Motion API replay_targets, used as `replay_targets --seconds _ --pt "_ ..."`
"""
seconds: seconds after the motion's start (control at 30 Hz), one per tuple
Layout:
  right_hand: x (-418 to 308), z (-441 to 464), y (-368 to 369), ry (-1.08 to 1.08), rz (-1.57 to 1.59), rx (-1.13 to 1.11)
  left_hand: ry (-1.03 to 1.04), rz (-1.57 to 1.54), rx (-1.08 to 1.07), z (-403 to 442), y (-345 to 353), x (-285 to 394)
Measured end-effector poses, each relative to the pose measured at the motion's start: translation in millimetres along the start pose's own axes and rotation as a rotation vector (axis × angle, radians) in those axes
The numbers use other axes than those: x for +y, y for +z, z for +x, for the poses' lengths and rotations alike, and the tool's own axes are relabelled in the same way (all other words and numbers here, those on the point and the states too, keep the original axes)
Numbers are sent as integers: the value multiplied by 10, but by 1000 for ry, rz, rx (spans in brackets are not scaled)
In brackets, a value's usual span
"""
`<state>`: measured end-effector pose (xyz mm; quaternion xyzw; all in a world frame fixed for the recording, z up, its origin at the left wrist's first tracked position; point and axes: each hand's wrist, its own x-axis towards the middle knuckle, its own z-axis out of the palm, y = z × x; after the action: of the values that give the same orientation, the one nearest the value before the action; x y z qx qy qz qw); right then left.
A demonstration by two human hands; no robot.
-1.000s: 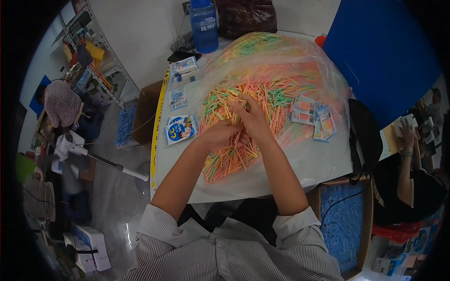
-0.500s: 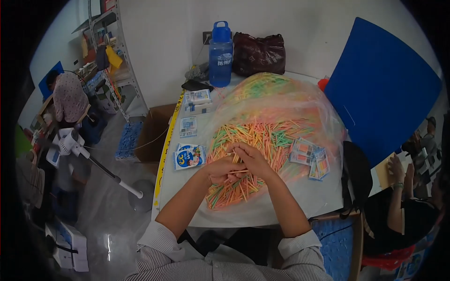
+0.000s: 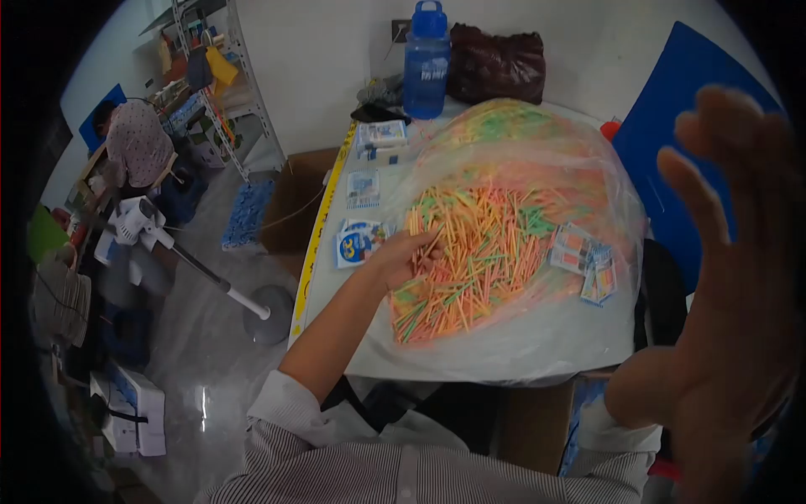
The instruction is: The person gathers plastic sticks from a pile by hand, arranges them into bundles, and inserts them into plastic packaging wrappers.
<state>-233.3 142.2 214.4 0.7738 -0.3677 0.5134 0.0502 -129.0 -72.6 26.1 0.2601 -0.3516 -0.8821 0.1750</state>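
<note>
Many thin pink, yellow, orange and green sticks (image 3: 478, 269) lie heaped in the mouth of a large clear plastic bag (image 3: 579, 168) on the white table. My left hand (image 3: 411, 259) is at the left side of the heap, its fingers curled round a few sticks. Raised close to the camera at the right, my right hand (image 3: 730, 244) is blurred, with its fingers apart and nothing in it. Two small clear packets (image 3: 573, 248) rest on the bag's right part. Blue and white packets (image 3: 361, 244) lie left of the heap.
A blue bottle (image 3: 426, 63) and a dark red bag (image 3: 497, 65) stand at the table's back. Behind the right hand is a blue panel (image 3: 646, 134). Cardboard boxes (image 3: 298, 206) are beside and below the table. A person (image 3: 138, 143) sits far left.
My right hand has left my left hand and the sticks and risen to the right, near the camera. My left hand stays at the heap. The view has shifted.
</note>
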Motion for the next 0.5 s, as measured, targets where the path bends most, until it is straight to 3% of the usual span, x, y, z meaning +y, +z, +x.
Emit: replay_targets --seconds 0.27,0.4,0.5 --pt "25 9 -25 -34 -31 32 66 66 37 -55 47 170" --pt "41 -32 28 10 -67 37 -33 18 49 -104 -185 -5" --pt "-25 -25 33 -13 -107 83 58 24 8 -136 -115 44"
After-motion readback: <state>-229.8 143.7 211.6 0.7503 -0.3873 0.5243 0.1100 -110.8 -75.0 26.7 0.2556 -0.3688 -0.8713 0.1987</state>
